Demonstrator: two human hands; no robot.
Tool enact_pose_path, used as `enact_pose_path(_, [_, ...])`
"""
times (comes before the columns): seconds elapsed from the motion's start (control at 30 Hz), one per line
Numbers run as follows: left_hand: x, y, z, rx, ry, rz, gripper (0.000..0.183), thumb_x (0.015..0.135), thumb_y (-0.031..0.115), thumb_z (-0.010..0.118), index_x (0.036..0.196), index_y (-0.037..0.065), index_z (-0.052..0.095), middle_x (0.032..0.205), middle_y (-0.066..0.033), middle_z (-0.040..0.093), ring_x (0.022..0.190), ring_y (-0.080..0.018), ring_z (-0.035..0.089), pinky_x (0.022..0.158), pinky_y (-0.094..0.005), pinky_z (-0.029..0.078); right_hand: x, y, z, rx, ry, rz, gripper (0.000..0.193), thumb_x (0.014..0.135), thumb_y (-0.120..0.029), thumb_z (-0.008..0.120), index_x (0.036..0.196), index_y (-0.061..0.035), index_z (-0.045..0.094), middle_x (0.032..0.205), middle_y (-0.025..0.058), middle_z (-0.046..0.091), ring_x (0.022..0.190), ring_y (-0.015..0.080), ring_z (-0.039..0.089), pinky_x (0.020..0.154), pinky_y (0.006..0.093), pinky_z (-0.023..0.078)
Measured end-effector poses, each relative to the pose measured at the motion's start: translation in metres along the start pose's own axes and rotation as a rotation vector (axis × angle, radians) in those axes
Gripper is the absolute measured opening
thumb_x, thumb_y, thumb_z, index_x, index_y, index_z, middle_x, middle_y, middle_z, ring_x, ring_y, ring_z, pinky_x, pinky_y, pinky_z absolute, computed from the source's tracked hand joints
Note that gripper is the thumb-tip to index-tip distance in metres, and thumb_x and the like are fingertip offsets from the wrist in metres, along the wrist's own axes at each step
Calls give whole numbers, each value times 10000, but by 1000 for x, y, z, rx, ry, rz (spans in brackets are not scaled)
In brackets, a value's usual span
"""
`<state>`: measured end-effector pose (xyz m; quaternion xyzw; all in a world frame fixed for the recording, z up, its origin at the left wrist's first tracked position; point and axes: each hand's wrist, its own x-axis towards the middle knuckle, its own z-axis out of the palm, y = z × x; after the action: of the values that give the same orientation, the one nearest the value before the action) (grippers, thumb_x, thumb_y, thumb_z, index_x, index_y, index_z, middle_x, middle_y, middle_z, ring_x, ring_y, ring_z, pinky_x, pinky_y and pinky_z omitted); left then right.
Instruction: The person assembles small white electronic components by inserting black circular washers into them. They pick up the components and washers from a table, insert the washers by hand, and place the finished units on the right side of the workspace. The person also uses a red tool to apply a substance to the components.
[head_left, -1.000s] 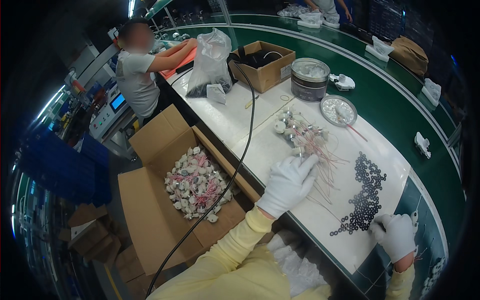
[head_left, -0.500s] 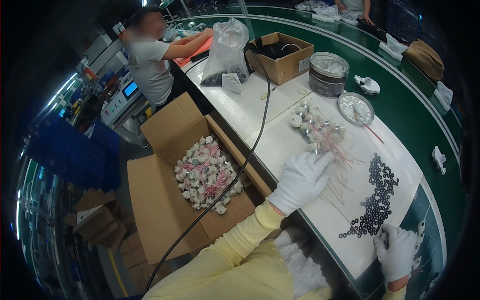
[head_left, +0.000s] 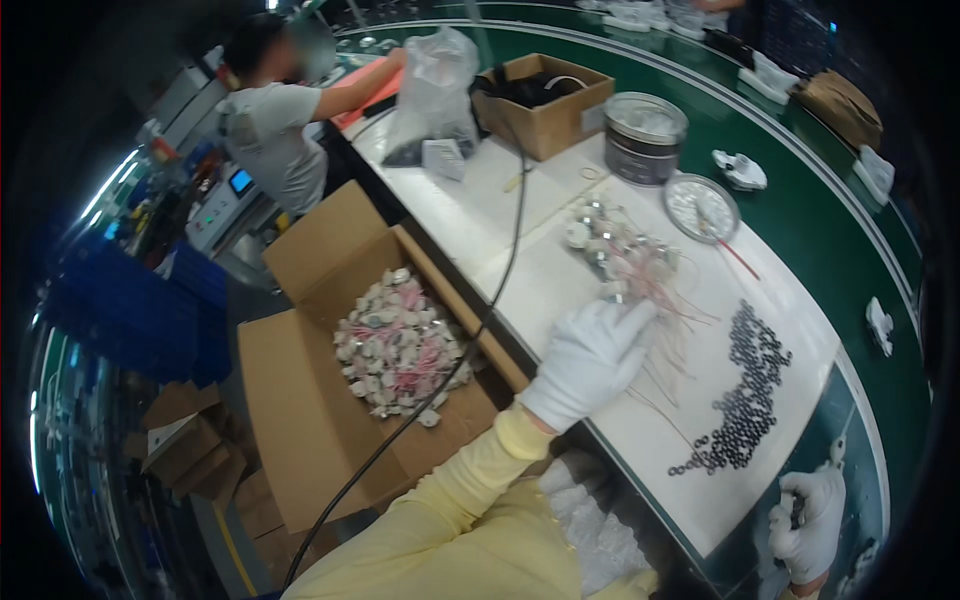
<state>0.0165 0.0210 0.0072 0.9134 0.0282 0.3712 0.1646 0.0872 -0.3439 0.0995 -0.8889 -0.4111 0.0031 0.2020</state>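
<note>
My left hand point(head_left: 592, 362), in a white glove, reaches over the near side of a pile of small white-and-silver parts with pink wires point(head_left: 625, 250). Its fingers are stretched and slightly apart, the tips at the wires. At the lower right my gloved right hand point(head_left: 808, 525) is curled closed, with something small and dark between thumb and fingers, too blurred to name. Many small black rings point(head_left: 740, 400) lie scattered on the white tabletop point(head_left: 560, 290) between the two hands.
An open cardboard box point(head_left: 300, 400) full of similar wired parts stands left, a black cable point(head_left: 515, 235) crossing it. Behind are a tin point(head_left: 645, 150), its lid point(head_left: 700, 208), a smaller box point(head_left: 560, 125) and a plastic bag point(head_left: 435, 90). A green conveyor point(head_left: 800, 220) curves past; a person point(head_left: 275, 130) works far left.
My right hand has moved a little to the right and down, away from the black rings. The left hand stays by the wired parts. The whole view has shifted slightly.
</note>
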Motion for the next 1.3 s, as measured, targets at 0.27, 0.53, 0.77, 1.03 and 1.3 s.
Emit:
enact_pose_path(0.27, [-8,-7,7,11,-114,-79,456,877,70,695,1327,125,645,1065,-136,688,941,-343,631,846,-451,505,-1,39,-22,508,26,298,326,810,-217,727,1062,-32,637,859,73,636,768,189,596,748,307,471])
enact_pose_path(0.53, [-6,2,7,-28,-104,-95,324,958,88,632,1281,63,649,975,-126,665,883,-328,598,798,-431,479,-52,79,-48,778,350,481,573,957,-505,517,1132,31,620,696,84,651,521,122,593,491,218,435])
enact_pose_path(0.77, [-6,-1,6,-72,-98,-85,340,949,66,627,1288,52,647,987,-125,679,885,-330,599,796,-428,477,-76,124,-52,582,487,669,507,1042,-440,387,1141,-10,635,603,21,529,443,86,446,433,228,323])
enact_pose_path(1.03, [-7,-3,6,-91,-87,-93,353,937,60,637,1290,63,648,1004,-132,675,907,-340,603,813,-431,483,-54,157,-27,96,381,602,377,1049,-306,447,1093,-42,714,804,58,697,720,117,590,654,265,489])
enact_pose_path(1.3, [-8,-5,7,-79,-89,-66,368,926,65,648,1294,73,647,1012,-146,668,929,-347,609,817,-443,489,-37,167,-8,-95,238,564,369,1047,-331,477,1099,-31,686,847,150,740,806,255,721,730,367,541])
